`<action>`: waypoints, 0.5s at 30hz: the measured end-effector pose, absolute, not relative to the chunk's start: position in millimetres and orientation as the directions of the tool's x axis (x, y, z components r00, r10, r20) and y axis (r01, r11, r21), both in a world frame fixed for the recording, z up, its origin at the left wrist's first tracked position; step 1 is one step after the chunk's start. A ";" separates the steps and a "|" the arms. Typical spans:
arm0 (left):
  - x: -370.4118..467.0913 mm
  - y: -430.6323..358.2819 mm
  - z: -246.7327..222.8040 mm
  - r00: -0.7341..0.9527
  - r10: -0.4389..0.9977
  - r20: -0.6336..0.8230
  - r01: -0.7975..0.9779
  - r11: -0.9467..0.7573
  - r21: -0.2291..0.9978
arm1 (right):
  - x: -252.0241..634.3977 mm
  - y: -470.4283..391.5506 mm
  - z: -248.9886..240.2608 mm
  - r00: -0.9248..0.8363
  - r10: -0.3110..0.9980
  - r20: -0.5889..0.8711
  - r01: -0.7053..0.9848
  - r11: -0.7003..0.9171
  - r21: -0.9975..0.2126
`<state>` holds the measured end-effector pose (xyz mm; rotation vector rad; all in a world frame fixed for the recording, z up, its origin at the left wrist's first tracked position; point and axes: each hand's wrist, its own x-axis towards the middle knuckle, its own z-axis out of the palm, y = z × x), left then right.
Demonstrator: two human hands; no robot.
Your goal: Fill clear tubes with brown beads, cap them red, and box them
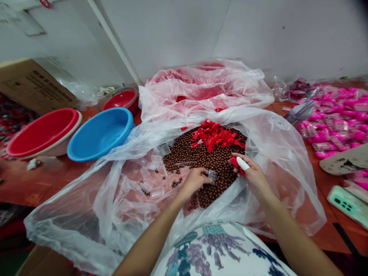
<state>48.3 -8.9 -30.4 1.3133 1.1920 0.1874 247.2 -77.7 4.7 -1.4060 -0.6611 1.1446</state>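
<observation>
My left hand [197, 179] pinches a small clear plastic container [212, 177] just above a heap of brown beads [221, 191]. Over the right edge of that heap, my right hand [253, 172] has its fingers closed on red plastic pieces [238, 165]; a white cover [243, 163] sits on its thumb. A pile of small red spoon-like pieces [214, 136] lies on top of the beads. To the left of my left hand, more clear containers [155, 165] are scattered on the plastic sheet [115, 191].
At the left stand a blue basin [100, 134] and a red basin [43, 132], with a cardboard box [34, 86] behind. Another plastic bag [201, 88] holds red pieces at the back. Pink items [339, 115] are heaped at the right, near a phone [349, 205].
</observation>
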 end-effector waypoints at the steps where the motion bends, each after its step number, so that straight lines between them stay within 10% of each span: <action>1: 53.6 -8.0 -31.6 0.438 0.712 -0.549 0.496 0.318 0.808 | 246.8 -78.2 5.2 0.362 0.890 -0.279 -0.253 -0.194 -0.948; 15: 67.6 -12.5 -47.7 0.435 0.809 -0.395 0.177 0.353 0.919 | 245.1 -84.4 -12.0 0.289 0.904 -0.314 -0.256 -0.243 -0.936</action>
